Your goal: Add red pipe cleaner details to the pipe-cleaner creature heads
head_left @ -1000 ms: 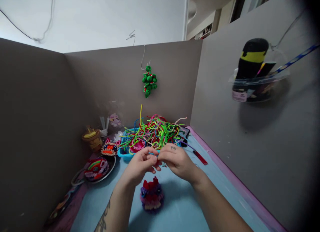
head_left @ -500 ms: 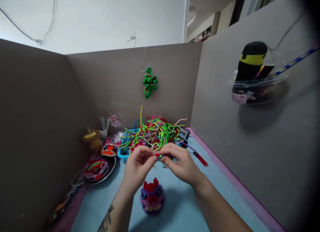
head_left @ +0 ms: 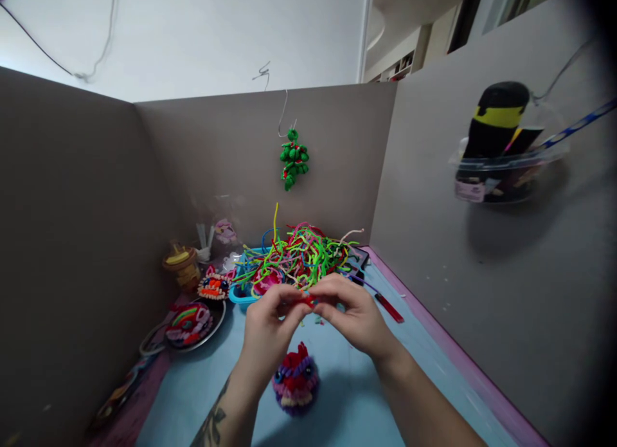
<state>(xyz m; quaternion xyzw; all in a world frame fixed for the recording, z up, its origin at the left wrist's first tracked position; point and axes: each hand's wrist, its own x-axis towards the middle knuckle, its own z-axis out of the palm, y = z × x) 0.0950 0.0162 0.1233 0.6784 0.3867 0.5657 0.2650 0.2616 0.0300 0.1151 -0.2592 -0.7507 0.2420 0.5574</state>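
Between my fingertips is a small red piece with orange and blue bits, which looks like pipe cleaner point(head_left: 308, 299). My left hand point(head_left: 274, 325) pinches its left end. Thumb and fingers of my right hand point(head_left: 351, 313) are closed on the other end, and much of the piece is hidden. Below my hands, a round fuzzy figure point(head_left: 295, 381) in red, purple and pink, with eyes, sits on the blue table surface. Just beyond my hands lies a tangled heap of pipe cleaners point(head_left: 308, 254) in a blue basket point(head_left: 238, 295).
On the left are a metal plate point(head_left: 222, 318) with a rainbow piece point(head_left: 186, 321), an orange-faced piece point(head_left: 214, 285) and a brown pot point(head_left: 180, 264). A red-handled tool point(head_left: 389, 307) lies right. A green ornament point(head_left: 294, 161) and a plastic tub point(head_left: 511, 164) hang on the grey panels.
The view has shifted slightly, so the surroundings sit a little further right. Both hands keep pinching the small piece, with their fingertips slightly readjusted.
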